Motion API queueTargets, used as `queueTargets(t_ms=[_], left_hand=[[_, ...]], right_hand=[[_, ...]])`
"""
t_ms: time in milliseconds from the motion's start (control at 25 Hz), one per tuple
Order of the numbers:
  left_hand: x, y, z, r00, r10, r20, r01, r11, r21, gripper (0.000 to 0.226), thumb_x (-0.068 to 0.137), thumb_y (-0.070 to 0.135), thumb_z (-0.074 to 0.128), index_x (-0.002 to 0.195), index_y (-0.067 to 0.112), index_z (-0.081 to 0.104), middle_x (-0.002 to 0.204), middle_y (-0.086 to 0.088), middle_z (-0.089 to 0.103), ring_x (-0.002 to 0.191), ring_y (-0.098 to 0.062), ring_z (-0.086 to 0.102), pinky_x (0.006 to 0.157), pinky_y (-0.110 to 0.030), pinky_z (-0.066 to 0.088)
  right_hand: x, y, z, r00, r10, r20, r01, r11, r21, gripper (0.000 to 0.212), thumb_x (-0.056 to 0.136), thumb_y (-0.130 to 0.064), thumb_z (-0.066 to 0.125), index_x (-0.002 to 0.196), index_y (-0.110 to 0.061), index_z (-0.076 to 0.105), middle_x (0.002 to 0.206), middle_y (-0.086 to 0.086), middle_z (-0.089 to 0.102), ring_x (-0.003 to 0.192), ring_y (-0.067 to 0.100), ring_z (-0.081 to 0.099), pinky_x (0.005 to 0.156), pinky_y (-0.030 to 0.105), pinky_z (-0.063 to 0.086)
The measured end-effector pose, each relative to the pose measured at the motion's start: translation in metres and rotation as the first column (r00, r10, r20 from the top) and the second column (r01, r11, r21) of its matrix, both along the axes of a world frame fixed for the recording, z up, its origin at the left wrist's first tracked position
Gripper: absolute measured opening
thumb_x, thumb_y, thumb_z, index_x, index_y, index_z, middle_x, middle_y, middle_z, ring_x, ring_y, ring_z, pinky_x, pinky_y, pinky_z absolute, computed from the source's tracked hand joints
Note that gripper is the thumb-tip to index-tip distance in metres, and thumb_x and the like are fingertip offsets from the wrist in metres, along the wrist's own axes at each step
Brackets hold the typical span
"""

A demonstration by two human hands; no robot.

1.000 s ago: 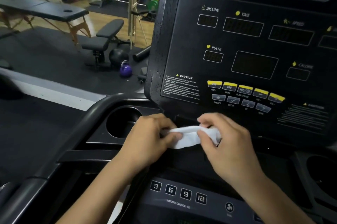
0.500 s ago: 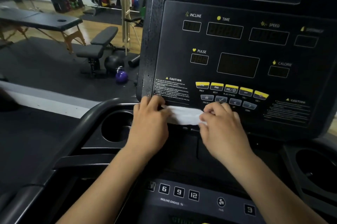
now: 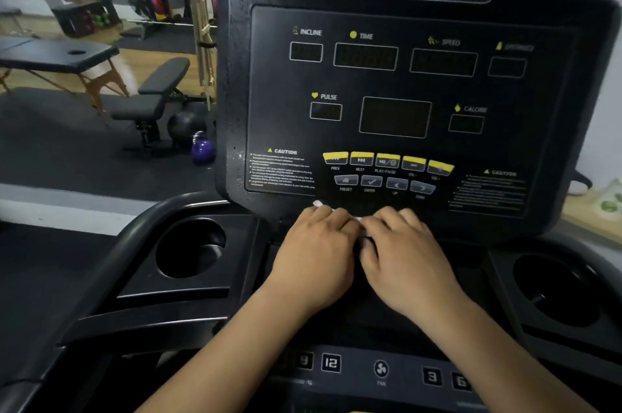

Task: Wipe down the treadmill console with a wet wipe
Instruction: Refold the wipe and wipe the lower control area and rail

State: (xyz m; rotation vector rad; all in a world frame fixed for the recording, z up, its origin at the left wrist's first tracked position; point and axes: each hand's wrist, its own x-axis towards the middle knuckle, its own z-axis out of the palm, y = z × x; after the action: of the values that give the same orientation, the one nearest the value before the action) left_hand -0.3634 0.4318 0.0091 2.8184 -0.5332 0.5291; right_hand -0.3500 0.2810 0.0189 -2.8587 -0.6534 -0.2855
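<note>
Mostly hidden, white wipe (image 3: 319, 204), crumpled edge showing

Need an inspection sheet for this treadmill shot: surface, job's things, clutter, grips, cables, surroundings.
Surface: console, displays dark, pale specks along its left edge.
Job's things: wipe, mostly hidden under the hands, at the console's lower edge.
Clutter: blurred green-and-white thing at far right, cannot tell what.
Grips: left hand and right hand side by side, both holding the wipe.
Cables: nothing seen.
Surroundings: bench, massage table and purple kettlebell on the floor to the left.
</note>
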Motion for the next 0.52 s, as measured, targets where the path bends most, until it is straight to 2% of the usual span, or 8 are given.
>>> queueTargets(t_ms=[120,240,320,400,520], left_hand=[[0.009,-0.036,0.002,0.994,-0.107,-0.023,0.107,0.994,0.002,0.042,0.084,0.023,0.035,0.102,0.014,0.072,0.093,-0.002,0.066,0.078,-0.022,0.056,0.074,-0.035,0.049],[0.017,-0.07,0.003,0.987,-0.161,-0.014,0.16,0.987,-0.018,0.034,0.085,0.019,0.046,0.106,0.015,0.072,0.092,-0.001,0.064,0.079,-0.02,0.054,0.067,-0.028,0.046],[0.023,-0.091,0.003,0.978,-0.207,-0.031,0.206,0.978,-0.032,0.033,0.086,0.015,0.052,0.114,0.014,0.069,0.097,-0.003,0.062,0.084,-0.02,0.051,0.068,-0.028,0.043],[0.028,-0.102,0.002,0.971,-0.231,-0.055,0.23,0.973,-0.019,0.035,0.087,0.012,0.053,0.119,0.014,0.066,0.101,-0.003,0.059,0.089,-0.02,0.049,0.07,-0.028,0.043],[0.027,-0.088,0.002,0.984,-0.178,0.001,0.178,0.984,0.008,0.026,0.085,0.017,0.06,0.108,0.019,0.071,0.092,0.0,0.059,0.084,-0.019,0.051,0.066,-0.024,0.036]], right_hand=[[-0.001,-0.042,-0.004,0.996,-0.081,0.043,0.078,0.995,0.061,0.031,0.089,-0.025,0.052,0.116,-0.02,0.064,0.106,-0.003,0.056,0.099,0.019,0.048,0.083,0.036,0.048],[-0.003,-0.08,-0.009,0.988,-0.149,0.048,0.143,0.983,0.119,0.028,0.085,-0.018,0.06,0.112,-0.015,0.067,0.105,-0.003,0.056,0.1,0.018,0.048,0.08,0.029,0.044],[-0.003,-0.1,-0.009,0.978,-0.204,0.041,0.196,0.97,0.141,0.028,0.085,-0.015,0.061,0.112,-0.013,0.067,0.106,-0.002,0.056,0.102,0.017,0.049,0.081,0.028,0.044],[-0.003,-0.11,-0.007,0.974,-0.224,0.045,0.218,0.97,0.108,0.03,0.084,-0.014,0.059,0.112,-0.011,0.067,0.105,-0.001,0.059,0.1,0.018,0.051,0.084,0.034,0.047],[-0.005,-0.099,-0.001,0.984,-0.175,0.035,0.172,0.983,0.071,0.036,0.081,-0.013,0.058,0.116,-0.012,0.067,0.105,-0.001,0.06,0.099,0.019,0.052,0.086,0.036,0.05]])
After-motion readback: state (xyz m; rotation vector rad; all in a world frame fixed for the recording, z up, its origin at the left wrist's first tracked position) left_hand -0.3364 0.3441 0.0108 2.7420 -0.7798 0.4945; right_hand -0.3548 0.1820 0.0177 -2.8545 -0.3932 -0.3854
